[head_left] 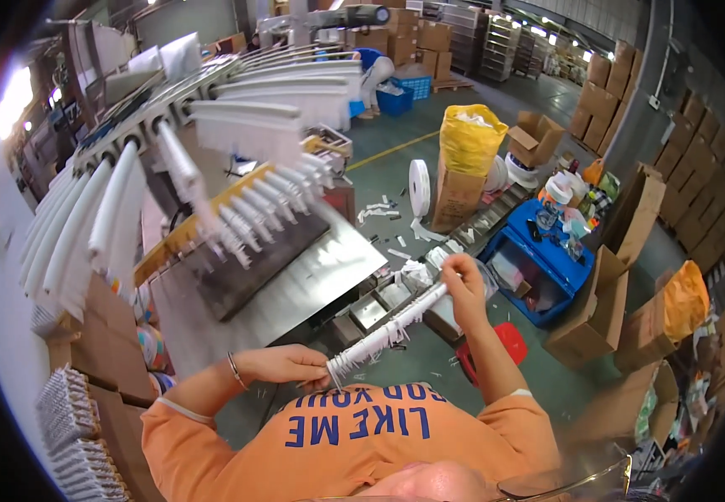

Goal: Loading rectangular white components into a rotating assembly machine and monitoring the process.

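Note:
I hold a slender white rod [388,333] slantwise in front of my body. Loose white fringe or thread ends hang along its length. My left hand [289,366], with a bracelet at the wrist, is closed in a pinch on the lower end. At the upper end, the fingers of my right hand [464,283] grip the tip. Left of the rod is a bare metal table [342,261]. A row of similar white rods [270,205] lies along a yellow rail [180,243]. Beyond it, a machine [107,149] carries many long white rollers [113,201] fanned outward.
A white roll [419,188] stands near a yellow bag [473,138]. Right of me are a blue bin [546,272], a red stool [509,341] and open cartons [592,314]. White bundles [82,439] are stacked at left. Another person [371,74] bends at the back. Scraps litter the floor.

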